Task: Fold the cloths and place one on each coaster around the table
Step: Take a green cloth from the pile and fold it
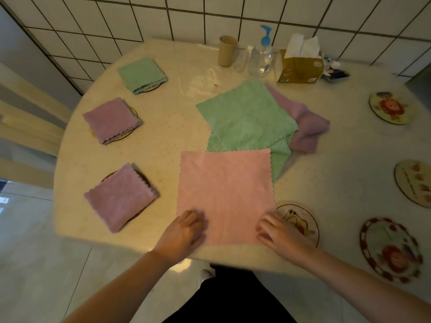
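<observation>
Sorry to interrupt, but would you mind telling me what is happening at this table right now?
A person is setting out folded cloths. Their left hand and right hand rest on the near edge of a flat pink square cloth, not yet folded. Three folded cloths already sit on coasters at the left: a green one and two purple ones. An unfolded green cloth and a crumpled purple cloth wait behind.

Three coasters on the left are mostly hidden under folded cloths, only slivers showing, as with the coaster (149, 88) beneath the folded green cloth (141, 74). The lilac cloth (307, 127) lies partly under the spread green cloth (247, 117). Both hands' fingertips are motion-blurred where they meet the pink cloth (225, 194).
</observation>
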